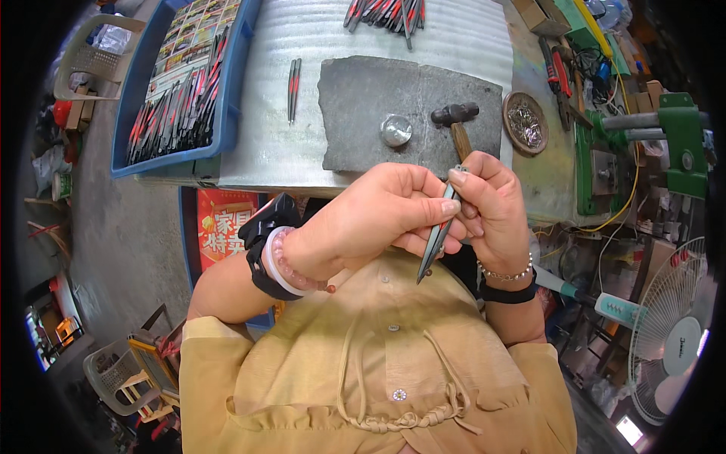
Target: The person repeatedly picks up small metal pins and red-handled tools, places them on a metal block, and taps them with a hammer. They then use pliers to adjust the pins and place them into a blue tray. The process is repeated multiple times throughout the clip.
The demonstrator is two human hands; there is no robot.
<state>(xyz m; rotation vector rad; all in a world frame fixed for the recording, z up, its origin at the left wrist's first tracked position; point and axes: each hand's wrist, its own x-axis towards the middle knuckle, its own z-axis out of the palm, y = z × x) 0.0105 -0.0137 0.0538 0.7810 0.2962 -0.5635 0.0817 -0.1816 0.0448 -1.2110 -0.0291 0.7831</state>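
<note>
A slim, dark grey tool [431, 253] with a sharp point and a lighter stripe is held in front of my chest, its point slanting down toward me. My left hand [382, 212] is closed around its middle, thumb laid along the side. At the upper end, my right hand [495, 208] pinches it between thumb and fingers. Just beyond my hands lies a grey stone slab [359, 98]. On it rest a hammer [455, 115] with a wooden handle and a round, shiny metal block [395, 130]. My right hand partly covers the hammer handle.
Two slim black-and-red pieces [294, 91] lie left of the slab; a pile of similar ones [389, 11] is at the back. A blue tray [228, 140] holds many more. Right of the slab are a bowl [508, 136] of small metal bits, a green vise [681, 144] and a fan [673, 340].
</note>
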